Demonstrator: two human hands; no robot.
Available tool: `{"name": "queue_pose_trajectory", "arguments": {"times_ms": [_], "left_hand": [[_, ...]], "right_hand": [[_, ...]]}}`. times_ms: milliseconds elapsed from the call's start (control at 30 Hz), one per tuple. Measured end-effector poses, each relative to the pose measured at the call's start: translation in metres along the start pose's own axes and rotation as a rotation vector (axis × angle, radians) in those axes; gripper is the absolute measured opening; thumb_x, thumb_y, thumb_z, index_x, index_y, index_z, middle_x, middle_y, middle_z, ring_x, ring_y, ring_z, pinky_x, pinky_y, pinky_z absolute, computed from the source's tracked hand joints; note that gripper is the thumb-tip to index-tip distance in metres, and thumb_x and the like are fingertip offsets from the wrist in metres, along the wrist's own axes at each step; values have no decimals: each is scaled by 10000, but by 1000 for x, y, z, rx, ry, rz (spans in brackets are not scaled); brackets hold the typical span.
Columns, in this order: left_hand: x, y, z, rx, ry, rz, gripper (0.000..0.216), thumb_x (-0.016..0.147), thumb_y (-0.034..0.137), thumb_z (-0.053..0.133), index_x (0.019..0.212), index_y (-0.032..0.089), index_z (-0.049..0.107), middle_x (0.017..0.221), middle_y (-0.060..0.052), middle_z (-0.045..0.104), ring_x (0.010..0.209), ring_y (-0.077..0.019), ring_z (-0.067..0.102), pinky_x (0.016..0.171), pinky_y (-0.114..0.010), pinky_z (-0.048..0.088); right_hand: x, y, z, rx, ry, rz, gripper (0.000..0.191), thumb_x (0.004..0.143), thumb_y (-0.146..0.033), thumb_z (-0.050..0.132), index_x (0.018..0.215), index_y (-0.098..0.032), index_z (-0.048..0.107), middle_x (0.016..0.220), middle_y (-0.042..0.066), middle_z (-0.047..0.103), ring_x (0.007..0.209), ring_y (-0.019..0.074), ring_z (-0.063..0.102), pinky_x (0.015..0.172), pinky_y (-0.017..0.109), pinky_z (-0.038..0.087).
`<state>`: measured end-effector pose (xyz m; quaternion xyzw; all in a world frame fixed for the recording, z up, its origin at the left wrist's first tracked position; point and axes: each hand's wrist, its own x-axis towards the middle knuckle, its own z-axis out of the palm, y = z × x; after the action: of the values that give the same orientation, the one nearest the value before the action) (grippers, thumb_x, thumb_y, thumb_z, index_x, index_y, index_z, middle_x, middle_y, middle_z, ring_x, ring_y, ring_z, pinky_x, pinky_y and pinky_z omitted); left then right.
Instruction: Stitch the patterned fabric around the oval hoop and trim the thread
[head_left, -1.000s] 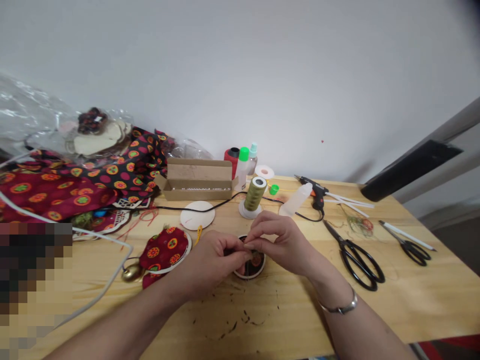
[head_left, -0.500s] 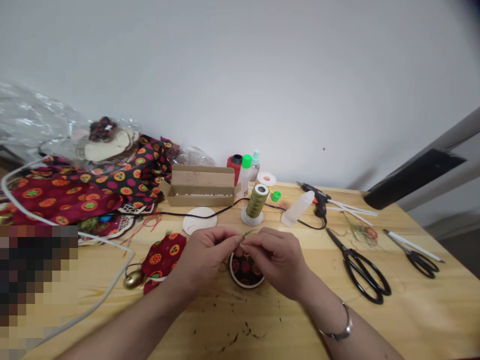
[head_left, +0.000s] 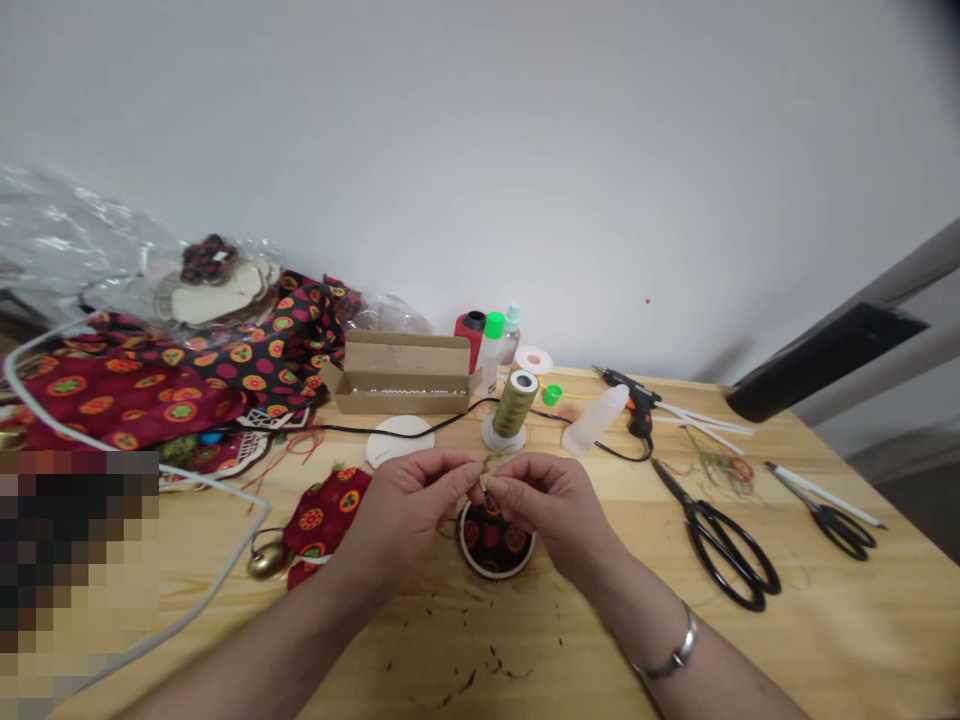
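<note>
left hand (head_left: pixel 409 505) — grip pinched on olive thread (head_left: pixel 487 467) | right hand (head_left: pixel 551 505) — grip pinched on same thread | fabric disc (head_left: pixel 496 542) just below both grips, on bench (head_left: pixel 825 620) | spool (head_left: pixel 514 402) just beyond

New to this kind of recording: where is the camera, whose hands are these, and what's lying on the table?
There is no machine here: a person wears one camera on the head, looking forward and down, so the two arms entering from below are the wearer's own. The left hand and right hand meet in a pinching grip on a strand of olive thread over a round fabric-covered disc on the wooden table. Behind stands a thread spool; to the right lie large black scissors, smaller scissors and a glue gun. Patterned fabric is heaped at the left.
</note>
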<state>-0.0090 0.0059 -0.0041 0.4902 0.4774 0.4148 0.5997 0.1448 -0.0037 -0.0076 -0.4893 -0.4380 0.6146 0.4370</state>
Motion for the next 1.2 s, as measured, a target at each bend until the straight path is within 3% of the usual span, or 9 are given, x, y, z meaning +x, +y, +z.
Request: {"name": "queue_pose_trajectory", "arguments": {"times_ms": [167,333,467,800,1000,1200], "left_hand": [[0,-2,0,-27,-26,16,180,737,308,641,642,159,675,539,29,565,418,-57,337,393,-192,248],[0,-3,0,-58,-62,53,130,750,266,643,670,174,688,562,40,568,456,-51,363,427,-172,286],[-2,-2,0,-38,-73,60,138,760,256,642,659,172,686,572,32,588,483,-58,405,445,-168,311],[-6,3,1,57,-201,90,174,764,232,633,608,171,682,541,34,628,509,-68,500,505,-152,395],[-9,7,2,156,-166,184,154,757,195,618,622,176,689,538,40,635,516,-78,535,513,-156,430],[-10,1,3,350,-96,390,146,771,167,588,660,166,682,583,26,644,567,-96,569,558,-172,457]], "right_hand": [[3,4,-7,224,-137,69,231,642,-320,742,620,-132,610,521,-30,553,377,27,350,349,167,278],[5,7,-10,367,-259,146,203,669,-269,730,638,-110,608,574,-14,548,420,16,329,373,156,167],[7,7,-11,403,-293,194,214,664,-264,739,633,-109,596,595,-1,554,449,23,348,388,160,145],[14,6,-26,278,-348,216,232,583,-260,792,644,-123,615,500,-34,542,430,62,489,391,161,288],[18,10,-34,184,-448,121,169,674,-260,739,727,-123,655,655,38,674,499,86,569,415,168,357],[16,9,-32,146,-390,126,194,631,-270,761,712,-128,657,616,14,663,470,81,558,446,189,408]]}}
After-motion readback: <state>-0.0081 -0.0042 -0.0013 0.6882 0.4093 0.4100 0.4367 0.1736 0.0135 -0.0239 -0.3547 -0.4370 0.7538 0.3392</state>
